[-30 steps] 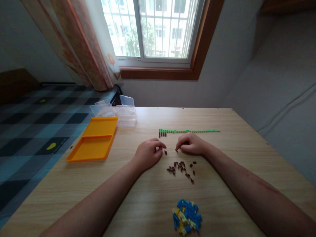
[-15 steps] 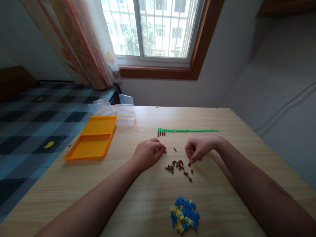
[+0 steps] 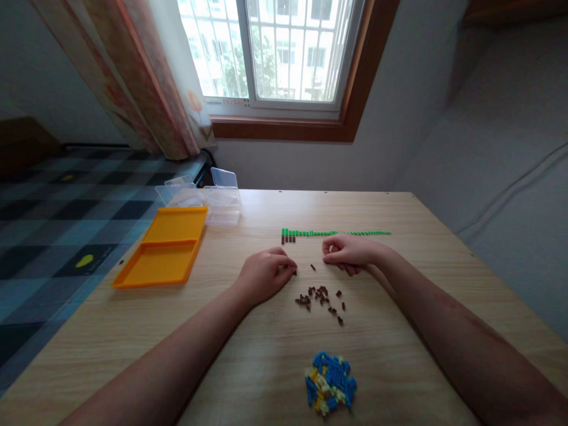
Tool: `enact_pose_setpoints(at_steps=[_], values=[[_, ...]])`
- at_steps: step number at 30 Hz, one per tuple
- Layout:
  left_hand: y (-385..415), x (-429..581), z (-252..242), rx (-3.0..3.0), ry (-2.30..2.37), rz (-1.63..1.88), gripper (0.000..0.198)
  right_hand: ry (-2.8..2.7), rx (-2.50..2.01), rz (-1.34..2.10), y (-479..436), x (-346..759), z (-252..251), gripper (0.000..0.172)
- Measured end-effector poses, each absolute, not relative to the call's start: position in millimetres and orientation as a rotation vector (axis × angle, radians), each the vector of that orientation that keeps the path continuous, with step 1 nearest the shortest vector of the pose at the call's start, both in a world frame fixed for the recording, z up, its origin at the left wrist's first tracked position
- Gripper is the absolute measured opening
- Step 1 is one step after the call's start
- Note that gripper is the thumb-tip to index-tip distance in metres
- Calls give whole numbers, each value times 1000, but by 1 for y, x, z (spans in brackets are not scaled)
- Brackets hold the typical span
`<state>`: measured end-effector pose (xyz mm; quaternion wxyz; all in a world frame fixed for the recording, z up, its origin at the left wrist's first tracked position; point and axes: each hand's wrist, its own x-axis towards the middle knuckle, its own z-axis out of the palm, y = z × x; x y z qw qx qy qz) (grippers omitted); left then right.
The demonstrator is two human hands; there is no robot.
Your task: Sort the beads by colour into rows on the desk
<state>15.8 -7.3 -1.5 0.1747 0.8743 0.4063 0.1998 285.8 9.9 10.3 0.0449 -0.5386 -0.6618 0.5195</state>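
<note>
My left hand (image 3: pixel 267 271) rests on the table with its fingertips pinched on a small brown building brick (image 3: pixel 295 273). My right hand (image 3: pixel 346 251) hovers just below the row of green bricks, thumb and fingers closed; whatever may be between them is hidden. Between the two hands lies a single brown brick (image 3: pixel 313 267). Nearer to me is a loose pile of brown bricks (image 3: pixel 320 293), with several strays to its right. Four-sided brown pieces (image 3: pixel 288 239) stand in a short line under the left end of the green row (image 3: pixel 306 233).
A heap of blue, yellow and cream bricks (image 3: pixel 332 381) lies at the table's near side. On the left sit an open orange tray (image 3: pixel 155 264) and clear plastic boxes (image 3: pixel 222 206). A bed (image 3: pixel 89 219) adjoins the table's left edge.
My right hand has moved up and to the left, away from the stray brown bricks toward the green row. My left hand stays in place with its brick. The view shifts slightly.
</note>
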Motion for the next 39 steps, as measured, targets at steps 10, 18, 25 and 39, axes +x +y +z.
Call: enact_pose_setpoints(at_steps=[10, 18, 25, 39], values=[[-8, 15, 0, 2475, 1160, 572, 13, -2591, -1444, 1538, 5, 292, 32, 45], [-9, 16, -3, 2469, 1184, 621, 15, -2490, -1565, 1532, 4, 286, 27, 38], [-8, 16, -2, 2473, 1176, 598, 15, -2130, -1722, 1456, 8, 286, 8, 34], [-15, 18, -2, 2804, 935, 507, 33, -2022, -1486, 1553, 9, 289, 8, 11]])
